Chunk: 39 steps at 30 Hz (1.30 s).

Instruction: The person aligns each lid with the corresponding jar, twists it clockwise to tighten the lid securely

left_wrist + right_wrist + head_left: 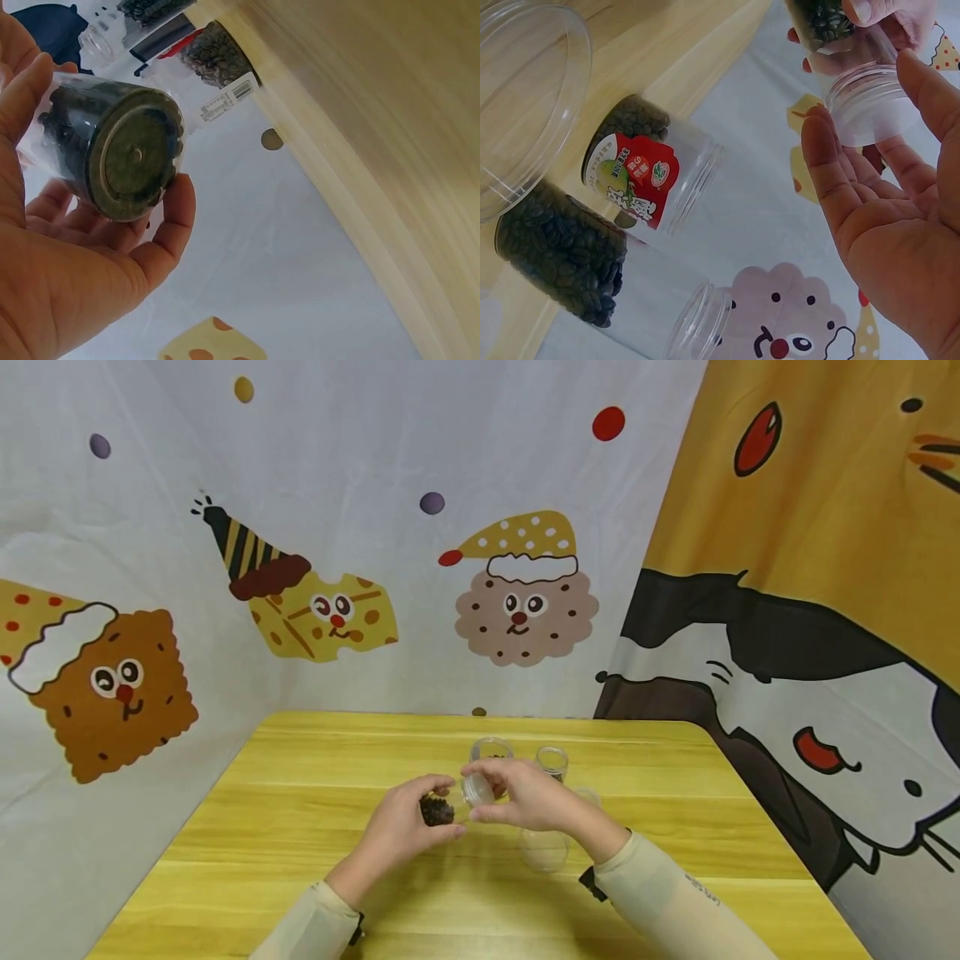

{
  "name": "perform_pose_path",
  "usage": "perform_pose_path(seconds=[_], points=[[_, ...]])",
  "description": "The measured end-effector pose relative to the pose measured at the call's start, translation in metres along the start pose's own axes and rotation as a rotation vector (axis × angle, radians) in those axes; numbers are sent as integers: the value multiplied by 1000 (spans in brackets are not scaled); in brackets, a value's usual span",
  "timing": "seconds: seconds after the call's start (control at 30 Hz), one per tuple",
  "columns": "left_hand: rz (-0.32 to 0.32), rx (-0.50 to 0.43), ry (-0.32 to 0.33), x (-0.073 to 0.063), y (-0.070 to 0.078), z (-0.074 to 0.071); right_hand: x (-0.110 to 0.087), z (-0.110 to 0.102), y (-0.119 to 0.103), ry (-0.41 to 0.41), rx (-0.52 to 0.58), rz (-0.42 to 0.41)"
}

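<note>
The left hand (393, 823) grips a clear, cylindrical plastic jar of dark pieces (440, 811), its long axis running sideways to the right hand (531, 795), curled round the translucent round lid (477, 790).

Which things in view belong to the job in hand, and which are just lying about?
Seemingly in the job:
held jar
dark contents
left hand, gripping the jar
right hand, at the jar's top

Seemingly just around:
red-labelled jar
neighbouring jar
clear round piece
printed backdrop
</note>
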<state>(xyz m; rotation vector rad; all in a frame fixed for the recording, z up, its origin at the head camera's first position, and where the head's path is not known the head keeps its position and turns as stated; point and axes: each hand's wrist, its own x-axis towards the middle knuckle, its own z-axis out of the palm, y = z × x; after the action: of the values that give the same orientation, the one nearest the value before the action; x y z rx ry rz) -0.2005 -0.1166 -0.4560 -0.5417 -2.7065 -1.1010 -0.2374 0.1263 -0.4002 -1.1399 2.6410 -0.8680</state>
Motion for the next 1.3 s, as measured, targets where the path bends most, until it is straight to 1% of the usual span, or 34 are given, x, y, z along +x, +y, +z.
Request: perform_pose_path(seconds=[0.13,0.3,0.47,0.63,0.8,0.97,1.17,1.3], points=[[5,-38,-31,1,-1,-3,0,0,1,-1,22,-34],[-4,-150,-97,1,-5,-6,0,-1,2,-7,33,-71],[1,-208,-160,1,-9,-8,0,-2,1,-15,38,-71],[0,-241,-200,2,-10,-8,0,-3,0,-12,35,-70],[-5,-225,-200,3,-9,-8,-1,-3,0,-13,25,-78],[8,-203,-186,4,-8,-8,0,-2,0,-22,36,-72],[23,-175,-146,3,-4,-7,0,-3,-1,-27,42,-64],[38,-121,-104,3,-2,-4,0,-3,0,-26,32,-59]])
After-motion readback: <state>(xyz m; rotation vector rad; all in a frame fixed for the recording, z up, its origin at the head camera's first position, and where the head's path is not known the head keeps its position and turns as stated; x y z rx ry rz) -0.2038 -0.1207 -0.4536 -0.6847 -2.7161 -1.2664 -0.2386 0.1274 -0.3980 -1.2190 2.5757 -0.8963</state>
